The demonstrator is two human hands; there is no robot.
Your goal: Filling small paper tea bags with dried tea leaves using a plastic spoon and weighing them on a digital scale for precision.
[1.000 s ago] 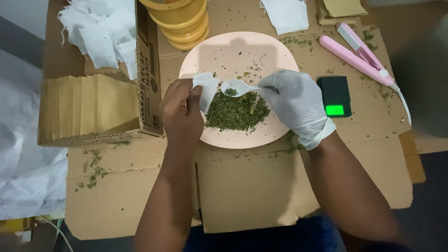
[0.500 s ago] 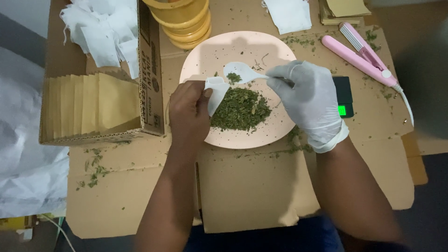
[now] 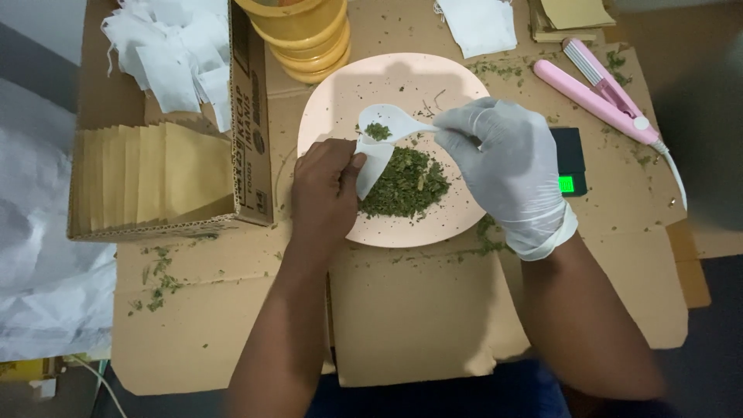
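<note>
- now the white spoon (image 3: 385, 122), carrying a little dried green leaf, sits clamped in the gloved right hand (image 3: 507, 166) fingers, just above the small white bag (image 3: 374, 164).
- left hand (image 3: 325, 193) fingers pinch that bag over the leaf pile (image 3: 406, 184) on the pink plate (image 3: 348, 89).
- judging by this, the bag is not yet filled; most leaf remains.
- beyond the right fingers: green-lit scale (image 3: 571, 162), pink sealer (image 3: 600, 89); nothing blocks.
</note>
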